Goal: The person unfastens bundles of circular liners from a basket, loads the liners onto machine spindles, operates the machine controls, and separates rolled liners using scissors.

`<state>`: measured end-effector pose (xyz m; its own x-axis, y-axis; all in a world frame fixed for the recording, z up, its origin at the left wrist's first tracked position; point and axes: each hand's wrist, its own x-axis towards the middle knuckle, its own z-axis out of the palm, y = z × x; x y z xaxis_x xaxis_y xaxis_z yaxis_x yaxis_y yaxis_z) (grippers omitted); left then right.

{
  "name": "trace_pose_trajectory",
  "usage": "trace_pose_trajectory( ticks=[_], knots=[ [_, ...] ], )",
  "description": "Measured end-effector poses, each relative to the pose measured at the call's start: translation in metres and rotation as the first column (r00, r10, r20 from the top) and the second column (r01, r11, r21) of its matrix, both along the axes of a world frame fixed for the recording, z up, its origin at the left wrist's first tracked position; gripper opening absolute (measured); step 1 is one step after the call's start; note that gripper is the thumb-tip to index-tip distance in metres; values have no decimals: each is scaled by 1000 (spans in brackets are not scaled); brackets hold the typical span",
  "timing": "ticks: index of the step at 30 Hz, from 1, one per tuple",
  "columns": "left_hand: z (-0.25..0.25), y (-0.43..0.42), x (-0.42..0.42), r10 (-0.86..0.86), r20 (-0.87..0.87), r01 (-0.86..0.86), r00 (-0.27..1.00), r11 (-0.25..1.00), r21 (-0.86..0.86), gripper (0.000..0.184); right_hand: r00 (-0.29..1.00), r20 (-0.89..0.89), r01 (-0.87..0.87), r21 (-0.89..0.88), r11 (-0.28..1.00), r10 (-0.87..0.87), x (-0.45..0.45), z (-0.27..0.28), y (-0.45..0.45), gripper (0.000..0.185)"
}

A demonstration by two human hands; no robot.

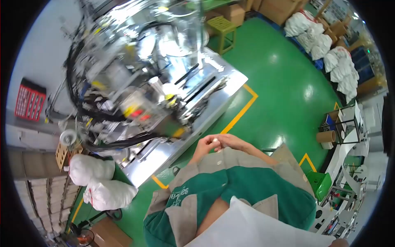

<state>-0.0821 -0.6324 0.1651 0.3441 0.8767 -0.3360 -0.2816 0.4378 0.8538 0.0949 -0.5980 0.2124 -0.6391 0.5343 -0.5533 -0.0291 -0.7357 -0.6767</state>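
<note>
My left hand and my right hand meet in front of my waist, fingers curled and closed. At their fingertips is a small white piece, pinched between the two hands; its kind is too small to make out. Just ahead and to the left stands a large machine, blurred, with black cables, clear covers and yellow and red parts. Its metal base plate comes close to my left hand, but neither hand touches it.
Two stuffed white sacks lie at the lower left beside a cardboard box. A yellow-green stool stands beyond the machine. More white sacks line the upper right. A green bin stands at the right. Yellow lines mark the green floor.
</note>
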Motion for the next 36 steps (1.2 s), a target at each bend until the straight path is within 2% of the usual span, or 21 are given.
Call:
trace_pose_trajectory(
  ticks=[1, 3, 6, 8, 9, 12, 15, 16, 17, 19, 20, 24, 25, 27, 29, 30, 31, 32, 33, 35, 36],
  knots=[
    [17, 21, 38, 38, 64, -31, 997, 994, -104, 25, 998, 45, 35, -13, 999, -35, 38, 12, 14, 43],
    [37, 60, 100, 163, 404, -80, 900, 973, -214, 21, 988, 130, 86, -12, 996, -84, 103, 31, 55, 41],
    [44, 112, 153, 297, 627, -103, 720, 940, -327, 15, 975, 166, 129, 130, 983, -149, 177, 33, 131, 36],
    [50, 138, 164, 410, 598, -161, 689, 890, -426, 13, 955, 210, 148, 267, 952, -207, 197, 52, 203, 33],
    [52, 153, 164, 462, 581, -189, 671, 863, -468, 13, 959, 160, 148, 420, 896, -233, 199, 67, 246, 31],
    [59, 189, 154, 570, 603, -254, 558, 810, -529, 12, 974, 28, 151, 659, 737, -225, 170, 158, 377, 29],
    [76, 226, 145, 603, 665, -349, 440, 797, -492, 11, 987, -130, 159, 815, 557, -91, 114, 250, 482, 29],
    [71, 240, 142, 647, 597, -445, 474, 761, -471, 14, 986, -143, 165, 865, 473, -81, 92, 275, 514, 30],
    [71, 256, 136, 589, 613, -462, 527, 804, -374, 14, 985, -158, 174, 906, 387, -72, 67, 293, 546, 30],
    [84, 289, 136, 664, 569, -594, 486, 728, -342, 14, 985, -170, 172, 971, 165, -23, 11, 313, 613, 32],
    [92, 302, 137, 676, 576, -645, 460, 700, -307, 14, 987, -160, 159, 978, 132, 3, -20, 315, 647, 32],
    [128, 317, 148, 827, 511, -778, 233, 474, -412, 15, 995, -98, 98, 993, -66, -5, -156, 319, 772, 33],
    [116, 311, 148, 832, 530, -818, 163, 415, -399, 15, 995, -97, 94, 990, -103, -16, -190, 316, 801, 34],
    [79, 286, 148, 824, 565, -880, 46, 300, -367, 16, 994, 36, -49, 991, -122, -106, -253, 308, 856, 33],
    [73, 264, 162, 845, 502, -914, -185, 40, -404, 15, 993, 43, -67, 969, -236, -106, -319, 282, 931, 28],
    [67, 256, 167, 838, 437, -890, -327, -118, -440, 15, 995, 29, -55, 956, -287, -94, -331, 288, 927, 26],
    [64, 245, 183, 801, 352, -826, -484, -286, -486, 15, 982, 184, -189, 976, -112, -49, -324, 287, 928, 26],
    [63, 241, 194, 746, 355, -793, -564, -368, -486, 15, 985, 166, -168, 985, 38, 46, -319, 292, 914, 23],
    [64, 239, 203, 687, 351, -750, -636, -442, -492, 15, 983, 132, -154, 969, 192, 123, -311, 298, 896, 21],
    [70, 242, 218, 633, 355, -709, -688, -481, -515, 14, 965, -63, -67, 881, 468, 256, -324, 291, 911, 19],
    [71, 244, 217, 622, 339, -689, -706, -489, -535, 14, 957, -75, -54, 903, 427, 279, -331, 281, 930, 17]
  ],
)
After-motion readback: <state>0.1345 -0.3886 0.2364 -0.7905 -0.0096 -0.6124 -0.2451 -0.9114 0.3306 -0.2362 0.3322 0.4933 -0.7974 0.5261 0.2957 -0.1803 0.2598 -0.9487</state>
